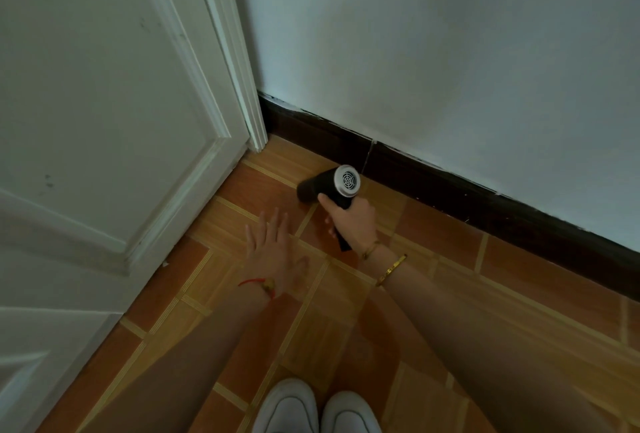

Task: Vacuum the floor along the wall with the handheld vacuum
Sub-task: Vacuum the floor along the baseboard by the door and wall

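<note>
Orange-brown tiled floor (pixel 519 287) with pale yellow strips, two white shoes (pixel 287 408) standing on it, dark baseboard (pixel 450 190) along its far edge

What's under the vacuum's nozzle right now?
Orange floor tile, beside the dark baseboard. The handheld vacuum in the right hand covers the spot beneath its nozzle, so dust there is hidden.

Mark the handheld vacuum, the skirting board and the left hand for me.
handheld vacuum (pixel 323 186), head view, black barrel.
skirting board (pixel 450 194), head view, dark face.
left hand (pixel 277 252), head view, back of hand.
</note>
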